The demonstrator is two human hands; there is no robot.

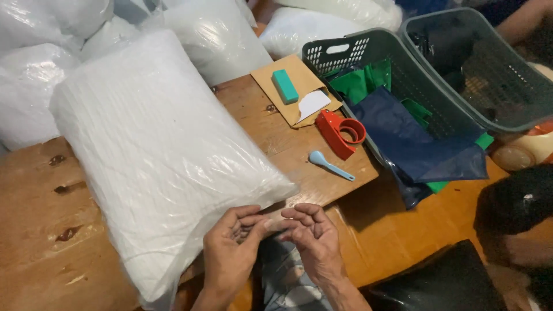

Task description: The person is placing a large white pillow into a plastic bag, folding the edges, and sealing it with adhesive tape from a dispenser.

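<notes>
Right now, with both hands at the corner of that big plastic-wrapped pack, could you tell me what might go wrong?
The white plastic-wrapped pack overhangs the near edge of the wooden table, so tugging its corner might slide it off. The left hand and right hand pinch only thin film, which may tear. A shove away could knock the blue spoon or red tape dispenser off the edge.
</notes>
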